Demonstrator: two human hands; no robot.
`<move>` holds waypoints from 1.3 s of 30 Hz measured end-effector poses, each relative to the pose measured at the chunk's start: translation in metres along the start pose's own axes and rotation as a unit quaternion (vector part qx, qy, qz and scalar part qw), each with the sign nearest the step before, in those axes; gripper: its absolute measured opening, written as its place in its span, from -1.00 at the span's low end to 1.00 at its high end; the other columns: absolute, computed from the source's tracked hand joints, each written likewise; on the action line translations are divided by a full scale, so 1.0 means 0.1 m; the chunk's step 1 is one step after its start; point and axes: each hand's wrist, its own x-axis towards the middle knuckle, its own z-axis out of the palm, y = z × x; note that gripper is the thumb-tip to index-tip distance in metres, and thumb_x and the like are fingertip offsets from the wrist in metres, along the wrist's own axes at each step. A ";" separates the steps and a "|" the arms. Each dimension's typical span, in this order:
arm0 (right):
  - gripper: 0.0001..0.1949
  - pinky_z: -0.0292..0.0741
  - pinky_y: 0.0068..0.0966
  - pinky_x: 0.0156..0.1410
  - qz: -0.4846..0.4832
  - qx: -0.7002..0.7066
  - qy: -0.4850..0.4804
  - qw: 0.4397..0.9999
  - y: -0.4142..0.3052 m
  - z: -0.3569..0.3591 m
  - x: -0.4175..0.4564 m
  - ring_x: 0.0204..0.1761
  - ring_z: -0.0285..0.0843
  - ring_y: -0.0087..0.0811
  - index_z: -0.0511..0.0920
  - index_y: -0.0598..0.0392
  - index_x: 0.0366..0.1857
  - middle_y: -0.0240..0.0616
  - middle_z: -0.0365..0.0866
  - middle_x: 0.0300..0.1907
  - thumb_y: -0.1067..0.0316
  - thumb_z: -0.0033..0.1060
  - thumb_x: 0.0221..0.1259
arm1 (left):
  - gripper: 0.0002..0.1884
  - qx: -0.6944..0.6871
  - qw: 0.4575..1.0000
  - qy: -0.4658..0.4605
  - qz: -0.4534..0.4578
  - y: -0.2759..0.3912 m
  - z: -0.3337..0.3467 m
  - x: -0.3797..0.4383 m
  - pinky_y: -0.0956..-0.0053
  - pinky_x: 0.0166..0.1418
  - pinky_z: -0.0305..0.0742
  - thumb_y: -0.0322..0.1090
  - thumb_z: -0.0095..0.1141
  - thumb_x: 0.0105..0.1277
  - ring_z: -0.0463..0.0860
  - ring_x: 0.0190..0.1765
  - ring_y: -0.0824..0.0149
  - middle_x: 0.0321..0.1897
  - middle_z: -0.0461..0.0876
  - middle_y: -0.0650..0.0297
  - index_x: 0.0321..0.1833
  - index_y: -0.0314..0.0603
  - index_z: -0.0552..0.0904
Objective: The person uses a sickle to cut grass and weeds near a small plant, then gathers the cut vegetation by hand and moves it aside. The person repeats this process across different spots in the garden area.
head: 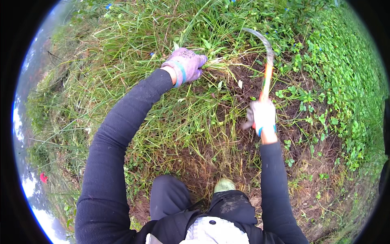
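My left hand (185,63), in a light purple work glove with a teal cuff, grips a bunch of cut grass (218,63). The stems poke out to the right of my fingers, their pale ends over dark soil. My right hand (263,116), gloved and slightly blurred, is closed around the orange handle of a sickle (267,76). The curved metal blade points away from me, its tip bending left above the grass. The blade and the bunch are apart.
Long grass (122,58) covers the slope ahead and left. Low leafy plants (350,76) spread on the right, with bare brown soil (310,183) below them. My knees and a pale green boot (224,185) are close in front. A small red thing (43,177) is far left.
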 end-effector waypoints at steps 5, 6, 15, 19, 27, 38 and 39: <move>-0.86 0.47 -0.48 -0.66 0.050 -0.286 -0.008 0.957 -0.06 0.26 0.28 -0.73 0.43 -0.38 0.30 0.04 -0.16 -0.35 0.38 -0.63 0.37 -0.07 0.26 | -0.76 0.003 0.999 -0.037 -0.007 -0.05 0.39 -0.14 0.19 0.06 0.44 -0.18 0.14 0.18 0.68 -0.14 0.09 -0.30 0.70 0.13 -0.14 -0.09 0.58; -0.88 0.38 -0.46 -0.70 0.077 -0.175 -0.041 0.981 0.00 -0.02 0.19 -0.75 0.35 -0.43 0.29 0.02 -0.20 -0.38 0.33 -0.65 0.35 -0.04 0.27 | -0.76 -0.006 0.999 -0.031 -0.013 -0.12 0.43 -0.17 0.20 0.06 0.44 -0.19 0.14 0.18 0.68 -0.16 0.09 -0.33 0.70 0.13 -0.14 -0.09 0.58; -0.80 0.38 -0.48 -0.59 -0.133 -0.417 0.028 0.899 0.41 -1.05 -1.05 -0.69 0.33 -0.49 0.40 0.02 -0.37 -0.40 0.36 -0.63 0.16 -0.02 0.35 | -0.76 -0.075 0.997 -0.028 0.008 0.20 0.46 -0.44 0.18 -0.05 0.46 -0.19 0.16 0.13 0.68 -0.25 0.06 -0.42 0.68 0.16 -0.17 -0.07 0.57; -0.78 0.30 -0.55 -0.66 0.001 -0.010 -0.095 0.995 -0.31 -0.29 -0.06 -0.71 0.31 -0.50 0.32 -0.04 -0.37 -0.45 0.22 -0.70 0.12 -0.21 0.44 | -0.81 -0.036 0.998 -0.027 0.035 0.25 0.47 -0.35 0.16 -0.04 0.47 -0.25 0.14 0.12 0.69 -0.23 0.06 -0.41 0.69 0.15 -0.22 -0.09 0.59; -0.78 0.51 -0.15 -0.11 -0.210 -0.684 0.012 0.699 -0.35 -0.02 0.40 -0.18 0.60 0.09 0.44 0.15 -0.18 0.14 0.60 -0.32 0.24 -0.15 0.32 | -0.82 0.002 0.999 -0.046 -0.001 -0.06 0.44 -0.58 0.18 -0.04 0.50 -0.26 0.15 0.12 0.69 -0.24 0.06 -0.41 0.69 0.11 -0.23 -0.09 0.60; -0.84 0.44 -0.39 -0.52 0.062 -0.133 0.051 0.988 0.55 -1.21 -1.31 -0.66 0.43 -0.28 0.41 0.08 -0.26 -0.21 0.47 -0.58 0.30 0.11 0.17 | -0.43 -0.143 0.976 -0.155 -0.049 -0.13 1.23 -1.49 0.12 0.06 0.45 -0.10 0.25 0.13 0.62 -0.13 -0.05 -0.29 0.64 -0.04 0.19 -0.13 0.46; -0.87 0.43 -0.42 -0.54 0.014 -0.144 0.053 0.988 0.51 -1.19 -1.15 -0.67 0.41 -0.34 0.39 0.07 -0.30 -0.27 0.42 -0.61 0.33 0.09 0.18 | -0.40 -0.189 0.968 -0.161 -0.042 -0.18 1.13 -1.46 0.12 0.12 0.45 -0.06 0.26 0.15 0.61 -0.07 -0.04 -0.22 0.64 -0.08 0.22 -0.15 0.44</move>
